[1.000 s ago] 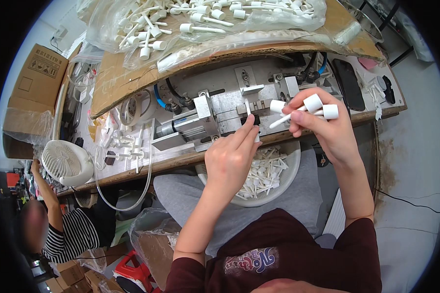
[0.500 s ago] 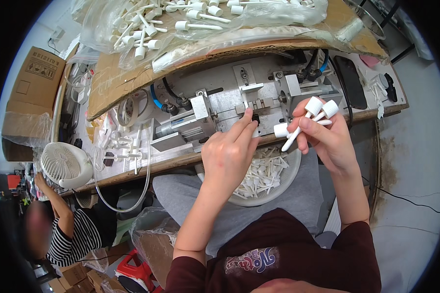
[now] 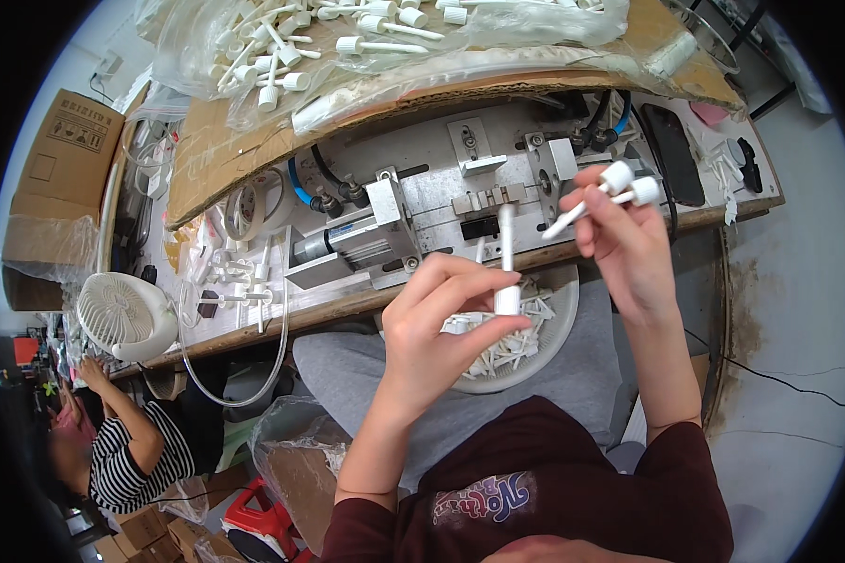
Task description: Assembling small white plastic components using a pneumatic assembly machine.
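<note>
Above the lap bowl (image 3: 559,324), left hand (image 3: 437,324) pinches a white pump stem (image 3: 507,258) upright, just below the metal jig (image 3: 422,211). Right hand (image 3: 624,239) grips approx. two more capped stems (image 3: 620,188) nr bench edge.

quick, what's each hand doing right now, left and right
Left hand: closed on one white pump piece, held upright over the bowl.
Right hand: closed on a few white pump pieces.
</note>
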The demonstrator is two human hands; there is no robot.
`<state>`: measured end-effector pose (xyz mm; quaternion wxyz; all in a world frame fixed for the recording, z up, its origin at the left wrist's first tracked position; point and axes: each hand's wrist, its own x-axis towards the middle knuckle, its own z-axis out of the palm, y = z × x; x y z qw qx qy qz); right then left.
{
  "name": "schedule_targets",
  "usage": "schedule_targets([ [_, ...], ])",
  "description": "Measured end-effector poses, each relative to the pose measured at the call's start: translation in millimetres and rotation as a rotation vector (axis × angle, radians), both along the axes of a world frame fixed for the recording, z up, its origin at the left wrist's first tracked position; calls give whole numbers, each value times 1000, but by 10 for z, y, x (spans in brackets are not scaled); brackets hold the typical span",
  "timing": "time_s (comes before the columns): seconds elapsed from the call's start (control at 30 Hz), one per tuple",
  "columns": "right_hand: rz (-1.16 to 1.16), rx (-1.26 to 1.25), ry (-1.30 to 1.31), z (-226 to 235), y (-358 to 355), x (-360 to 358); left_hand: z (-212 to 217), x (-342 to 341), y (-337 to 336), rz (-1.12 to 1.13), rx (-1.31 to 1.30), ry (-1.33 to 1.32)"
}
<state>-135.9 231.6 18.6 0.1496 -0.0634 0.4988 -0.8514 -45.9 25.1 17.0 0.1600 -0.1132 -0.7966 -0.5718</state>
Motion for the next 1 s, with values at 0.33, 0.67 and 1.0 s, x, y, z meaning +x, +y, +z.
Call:
schedule_targets([
  [0.33, -191, 319, 288, 29, -37, 192, -242, -215, 71, 273, -799, 226],
  [0.67, -367, 757, 1101, -69, 6, 207, -135, -266, 53, 248, -844, 163],
  [1.0, -354, 874, 1474, -175, -140, 240, 5, -19, 162, -48, 78, 23],
])
